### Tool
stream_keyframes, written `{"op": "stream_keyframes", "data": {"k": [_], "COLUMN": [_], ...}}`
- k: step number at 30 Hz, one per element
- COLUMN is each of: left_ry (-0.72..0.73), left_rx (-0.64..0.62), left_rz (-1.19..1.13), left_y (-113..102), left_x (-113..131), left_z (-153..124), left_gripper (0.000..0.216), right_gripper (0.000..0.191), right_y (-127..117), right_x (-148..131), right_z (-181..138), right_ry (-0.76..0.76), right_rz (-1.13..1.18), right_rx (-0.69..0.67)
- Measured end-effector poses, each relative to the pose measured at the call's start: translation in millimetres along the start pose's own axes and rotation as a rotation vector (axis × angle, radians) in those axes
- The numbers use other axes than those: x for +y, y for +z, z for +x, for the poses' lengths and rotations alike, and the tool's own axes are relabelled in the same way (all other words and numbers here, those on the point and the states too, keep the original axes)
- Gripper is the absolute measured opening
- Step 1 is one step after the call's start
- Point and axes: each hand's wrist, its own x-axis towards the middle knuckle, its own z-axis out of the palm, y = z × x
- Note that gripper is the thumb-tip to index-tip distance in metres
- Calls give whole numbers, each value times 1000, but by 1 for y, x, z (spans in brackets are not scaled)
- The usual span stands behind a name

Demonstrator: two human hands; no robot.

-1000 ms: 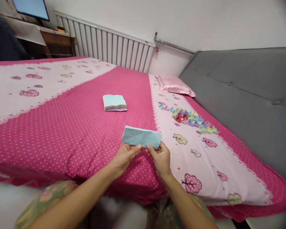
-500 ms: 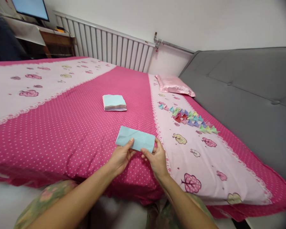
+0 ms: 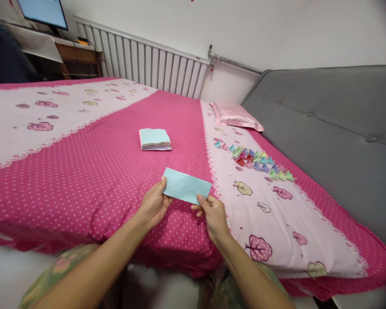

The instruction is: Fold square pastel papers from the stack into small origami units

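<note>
A light blue folded paper (image 3: 186, 186), a long rectangle, is held just above the pink dotted bedspread (image 3: 93, 171). My left hand (image 3: 152, 204) pinches its left end with thumb on top. My right hand (image 3: 212, 213) pinches its lower right edge. Farther back on the bed lies a stack of square papers (image 3: 155, 139) with a light blue sheet on top. To the right, a row of small folded paper shapes (image 3: 255, 160) in several colours lies on the pale pink strip.
A pink satin pillow (image 3: 235, 115) rests against the grey padded headboard (image 3: 334, 128) on the right. A white radiator (image 3: 148, 64) runs along the far wall. A monitor (image 3: 43, 10) on a desk stands at the back left.
Both hands shifted along the paper: the left slid to its left end, the right to its lower right edge. The paper turned slightly and moved a little left.
</note>
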Motion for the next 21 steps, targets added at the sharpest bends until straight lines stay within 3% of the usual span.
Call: {"op": "stream_keyframes", "data": {"k": [11,15,21], "left_ry": [-13,-33,49], "left_rx": [-16,-117,-189], "left_rz": [-72,-119,35], "left_y": [-3,-2,2], "left_x": [7,9,-15], "left_z": [1,-4,-15], "left_gripper": [30,38,17], "right_gripper": [30,31,32], "right_y": [-2,-2,2], "right_x": [0,2,4], "right_z": [-1,-1,-3], "right_ry": [35,27,29], "right_rz": [81,75,65], "right_rx": [-35,-26,-57]}}
